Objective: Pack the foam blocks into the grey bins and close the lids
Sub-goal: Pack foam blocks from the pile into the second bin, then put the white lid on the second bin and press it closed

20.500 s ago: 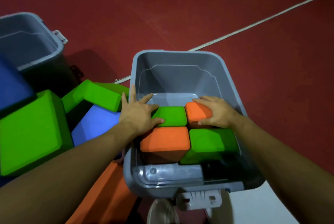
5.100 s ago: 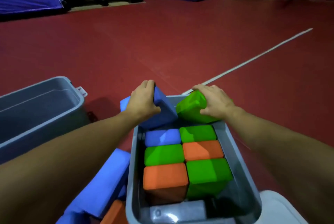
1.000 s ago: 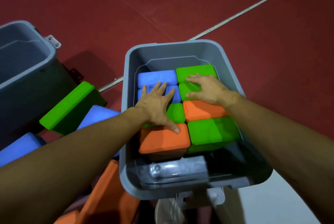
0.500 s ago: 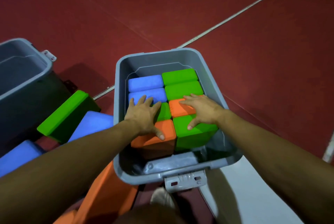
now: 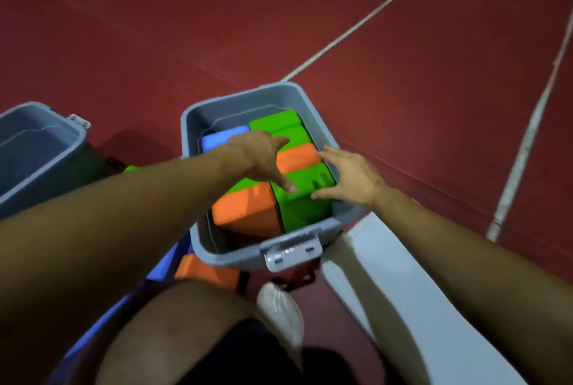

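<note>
A grey bin (image 5: 248, 99) stands in front of me, packed with blue, green and orange foam blocks. My left hand (image 5: 263, 158) reaches across the bin with fingers spread, its thumb touching the near green block (image 5: 305, 198). My right hand (image 5: 350, 176) hovers open over the bin's right rim, beside that green block and an orange block (image 5: 297, 156). A near orange block (image 5: 245, 207) stands at the front left of the bin. A blue block (image 5: 217, 138) and a far green block (image 5: 276, 124) fill the back.
A second grey bin (image 5: 43, 148), open and holding nothing, stands at the left. A pale lid (image 5: 400, 285) lies on the red floor to the right of the packed bin. Loose orange (image 5: 204, 269) and blue blocks lie at the lower left, by my knee (image 5: 173, 332).
Both hands have lifted off the blocks and shifted right. My left hand now crosses over the bin's middle and my right hand has drawn back to the right rim. The view tilted up.
</note>
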`<state>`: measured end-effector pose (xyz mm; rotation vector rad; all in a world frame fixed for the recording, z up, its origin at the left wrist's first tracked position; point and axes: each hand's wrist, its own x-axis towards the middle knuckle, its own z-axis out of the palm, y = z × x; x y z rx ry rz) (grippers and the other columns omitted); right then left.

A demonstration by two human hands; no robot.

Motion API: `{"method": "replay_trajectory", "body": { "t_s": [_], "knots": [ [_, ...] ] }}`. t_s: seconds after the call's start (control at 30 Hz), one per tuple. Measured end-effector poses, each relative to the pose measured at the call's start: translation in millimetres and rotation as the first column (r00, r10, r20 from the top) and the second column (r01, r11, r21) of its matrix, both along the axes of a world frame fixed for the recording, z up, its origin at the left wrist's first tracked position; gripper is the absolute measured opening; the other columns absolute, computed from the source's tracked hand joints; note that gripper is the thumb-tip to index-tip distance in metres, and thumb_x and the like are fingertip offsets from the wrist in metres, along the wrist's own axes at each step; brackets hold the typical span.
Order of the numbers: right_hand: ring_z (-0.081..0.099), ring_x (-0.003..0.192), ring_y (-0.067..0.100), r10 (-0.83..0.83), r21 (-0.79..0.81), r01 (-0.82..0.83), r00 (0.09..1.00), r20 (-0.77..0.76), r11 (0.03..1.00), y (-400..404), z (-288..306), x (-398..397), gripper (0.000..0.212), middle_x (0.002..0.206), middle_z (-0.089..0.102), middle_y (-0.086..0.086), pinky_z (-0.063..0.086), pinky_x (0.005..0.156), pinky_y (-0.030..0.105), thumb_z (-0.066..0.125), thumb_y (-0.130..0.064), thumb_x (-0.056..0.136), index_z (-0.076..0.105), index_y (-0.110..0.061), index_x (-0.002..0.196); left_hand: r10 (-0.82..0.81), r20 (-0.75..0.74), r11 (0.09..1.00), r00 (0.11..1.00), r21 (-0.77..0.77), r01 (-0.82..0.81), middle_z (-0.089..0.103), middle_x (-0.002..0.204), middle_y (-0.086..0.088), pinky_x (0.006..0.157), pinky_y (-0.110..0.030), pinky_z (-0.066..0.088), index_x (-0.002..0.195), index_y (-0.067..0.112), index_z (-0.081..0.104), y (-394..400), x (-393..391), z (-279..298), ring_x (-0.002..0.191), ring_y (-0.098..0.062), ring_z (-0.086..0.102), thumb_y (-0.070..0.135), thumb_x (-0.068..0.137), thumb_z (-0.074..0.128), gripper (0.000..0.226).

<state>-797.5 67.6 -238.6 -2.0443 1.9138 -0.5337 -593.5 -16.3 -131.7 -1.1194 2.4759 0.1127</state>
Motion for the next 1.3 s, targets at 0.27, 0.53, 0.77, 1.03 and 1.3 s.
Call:
{"method": "replay_trajectory", "body": {
  "t_s": [0.27, 0.53, 0.77, 1.03, 1.3],
  "knots": [
    [0.059, 0.104, 0.017, -0.300, -0.190, 0.339, 0.932, 0.204, 0.922, 157, -40, -10, 0.060, 0.112, 0.064, -0.003, 0.044, 0.086, 0.026, 0.079, -0.053, 0.068, 0.063, -0.017, 0.113, -0.169, 0.035, 0.970, 0.985, 0.181, 0.160, 0.042, 0.153, -0.008, 0.106, -0.033, 0.037, 0.156, 0.025, 0.019, 115, -44, -1, 0.136, -0.029, 0.043, 0.077, 0.067, 0.067, 0.113],
    [0.060, 0.095, 0.011, -0.474, 0.177, 0.447, 0.865, 0.165, 0.877, 238, -143, 7, 0.056, 0.110, 0.060, -0.010, 0.048, 0.075, 0.030, 0.079, -0.056, 0.068, 0.061, -0.024, 0.111, -0.209, -0.013, 0.958, 0.978, 0.199, 0.207, 0.048, 0.147, -0.008, 0.104, -0.038, 0.043, 0.153, 0.026, 0.027, 148, -33, -37, 0.133, -0.031, 0.044, 0.078, 0.068, 0.066, 0.107],
    [0.055, 0.102, 0.017, -0.428, 0.399, 0.393, 0.904, -0.002, 0.828, 251, -207, 21, 0.065, 0.112, 0.056, -0.008, 0.049, 0.076, 0.034, 0.070, -0.067, 0.065, 0.055, -0.026, 0.114, -0.233, -0.082, 0.952, 0.969, 0.186, 0.244, 0.062, 0.125, -0.008, 0.095, -0.038, 0.048, 0.149, 0.025, 0.038, 138, -21, -54, 0.118, -0.029, 0.055, 0.077, 0.066, 0.065, 0.101],
    [0.052, 0.097, 0.024, -0.331, 0.485, 0.442, 0.895, -0.300, 0.754, 242, -230, 36, 0.046, 0.115, 0.050, 0.001, 0.046, 0.064, 0.034, 0.069, -0.041, 0.077, 0.047, -0.019, 0.112, -0.211, -0.050, 0.939, 0.976, 0.266, 0.216, 0.057, 0.137, -0.005, 0.100, -0.034, 0.044, 0.151, 0.025, 0.034, 124, -18, -62, 0.126, -0.027, 0.050, 0.077, 0.067, 0.064, 0.104],
    [0.054, 0.074, 0.020, -0.346, 0.428, 0.448, 0.890, -0.298, 0.785, 246, -201, 27, 0.037, 0.085, 0.051, -0.005, 0.034, 0.053, 0.029, 0.065, -0.045, 0.070, 0.047, -0.021, 0.091, -0.237, -0.071, 0.928, 0.969, 0.280, 0.248, 0.057, 0.139, -0.007, 0.102, -0.039, 0.045, 0.150, 0.025, 0.035, 130, -47, -52, 0.127, -0.028, 0.051, 0.073, 0.070, 0.067, 0.098]
  ]
}}
